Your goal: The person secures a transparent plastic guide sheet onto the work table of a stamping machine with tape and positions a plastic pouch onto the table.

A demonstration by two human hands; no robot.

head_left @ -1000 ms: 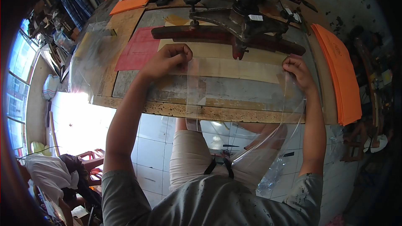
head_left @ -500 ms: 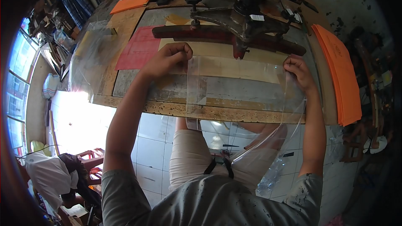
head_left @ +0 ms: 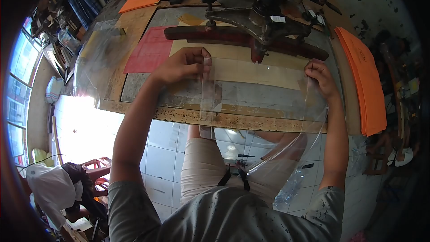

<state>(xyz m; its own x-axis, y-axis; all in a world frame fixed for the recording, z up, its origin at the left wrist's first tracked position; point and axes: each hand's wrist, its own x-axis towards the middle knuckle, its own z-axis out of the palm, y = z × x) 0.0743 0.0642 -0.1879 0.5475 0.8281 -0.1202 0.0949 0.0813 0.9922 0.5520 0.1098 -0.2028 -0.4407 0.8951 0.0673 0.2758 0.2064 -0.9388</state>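
Illegible writing [head_left: 363,53] marks orange sheets [head_left: 371,96] on a worn table [head_left: 177,114] above tiles [head_left: 159,163], left hand [head_left: 182,67] and right hand [head_left: 320,77] pinching clear plastic [head_left: 207,96].

The one camera rides on the wearer's head, facing forward and steeply down, so everything reaches me from over the wearer's own chest. The shirt [head_left: 219,219] is nearest, filling the bottom centre of the frame, with the shorts [head_left: 201,166] just above it and tiled floor [head_left: 159,154] to either side. Further off, the left hand [head_left: 183,68] and right hand [head_left: 320,78] sit at arm's reach, above mid-frame. The tabletop [head_left: 174,115] spreads across the upper half, and the press [head_left: 260,29] is cut by the top edge. The lens is very wide: windows [head_left: 20,89] bow along the left edge, the wall [head_left: 378,0] slants at upper right, and the corners round off into black.
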